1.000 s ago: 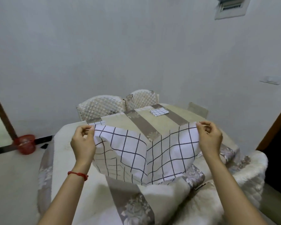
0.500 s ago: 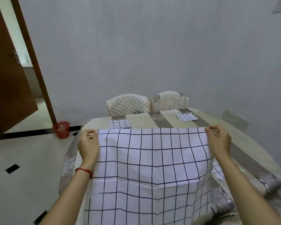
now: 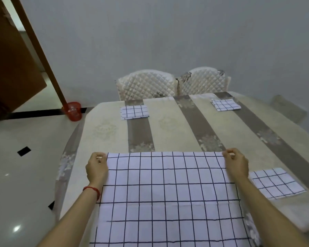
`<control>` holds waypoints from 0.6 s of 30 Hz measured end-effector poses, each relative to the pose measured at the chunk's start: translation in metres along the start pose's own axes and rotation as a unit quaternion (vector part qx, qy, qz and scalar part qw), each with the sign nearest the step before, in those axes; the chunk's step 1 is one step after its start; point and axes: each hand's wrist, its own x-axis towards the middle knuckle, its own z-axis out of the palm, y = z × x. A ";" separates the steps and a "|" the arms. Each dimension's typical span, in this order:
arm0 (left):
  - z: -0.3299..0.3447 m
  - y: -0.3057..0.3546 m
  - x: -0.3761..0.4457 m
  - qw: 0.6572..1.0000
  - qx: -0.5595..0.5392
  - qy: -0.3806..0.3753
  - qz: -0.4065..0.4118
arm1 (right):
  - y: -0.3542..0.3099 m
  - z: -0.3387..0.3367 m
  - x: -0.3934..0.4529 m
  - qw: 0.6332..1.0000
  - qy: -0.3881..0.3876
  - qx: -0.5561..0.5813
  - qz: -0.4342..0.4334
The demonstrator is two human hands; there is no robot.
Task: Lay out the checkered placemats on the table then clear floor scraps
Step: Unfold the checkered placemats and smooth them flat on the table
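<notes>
Left hand: the left hand (image 3: pixel 97 168) pinches the far left corner of the large placemat (image 3: pixel 169 198), fingers curled over the cloth edge. A red string bracelet (image 3: pixel 92 190) sits on the wrist.
Right hand: the right hand (image 3: pixel 236 164) pinches the far right corner of the same cloth, fingers curled round the edge.
Hands, relative position: well apart, one at each far corner, with the far edge stretched straight between them.
Large placemat: white with a dark grid of lines. It spreads open from the hands toward the camera over the near part of the surface (image 3: pixel 168 125). Horizontal fold creases cross it. Whether the far edge touches the surface cannot be told.
Folded placemat, near right: a folded checkered cloth (image 3: pixel 276 182) lies flat just beside the right forearm.
Folded placemat, far left: a second folded cloth (image 3: pixel 134 112) lies at the far edge, before the left chair (image 3: pixel 146 85).
Folded placemat, far right: a third folded cloth (image 3: pixel 225 104) lies before the right chair (image 3: pixel 204 81).
Surface covering: cream cloth with grey-brown floral stripes.
Chairs: two quilted cream backs, side by side against the wall.
Floor: pale glossy tiles with small black insets. A red basket (image 3: pixel 72 111) stands by the brown door frame (image 3: pixel 41 54).
Writing, brands, labels: none readable on any item.
</notes>
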 end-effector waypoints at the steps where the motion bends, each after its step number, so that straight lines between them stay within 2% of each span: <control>1: 0.006 -0.005 0.001 1.000 0.009 0.000 -0.004 | 0.007 0.009 0.005 1.000 -0.008 -0.004 0.001; 9: 0.036 -0.039 0.006 0.997 0.048 0.037 -0.045 | 0.051 0.061 0.032 0.993 -0.096 0.065 0.010; 14: 0.045 -0.048 0.001 0.994 0.036 0.070 -0.077 | 0.069 0.064 0.028 0.977 -0.179 0.110 0.045; 18: 0.044 -0.047 0.002 0.994 0.022 0.057 -0.093 | 0.080 0.063 0.028 0.973 -0.202 0.090 0.062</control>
